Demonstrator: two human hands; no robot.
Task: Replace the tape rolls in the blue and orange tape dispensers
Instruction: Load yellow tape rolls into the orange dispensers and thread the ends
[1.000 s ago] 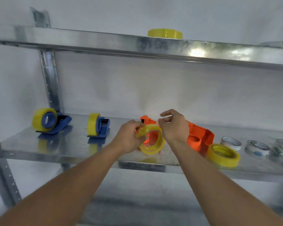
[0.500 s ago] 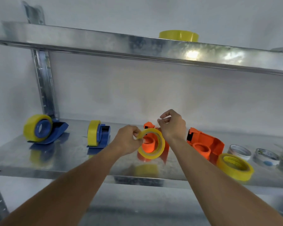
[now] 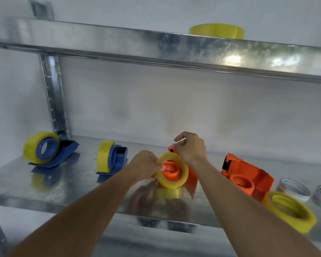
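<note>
Shelf point(image 3: 44, 190) steel gleamed; left hand point(image 3: 145, 166) pinched a yellow tape roll point(image 3: 171, 170) over the orange dispenser's point(image 3: 190, 180) hub, right hand point(image 3: 191, 148) pinching, apparently, its loose end. Next, seating it squarely.

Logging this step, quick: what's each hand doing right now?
Left hand: pinches the yellow tape roll at its left rim.
Right hand: fingers curled at the orange dispenser's top; what it pinches cannot be told.
</note>
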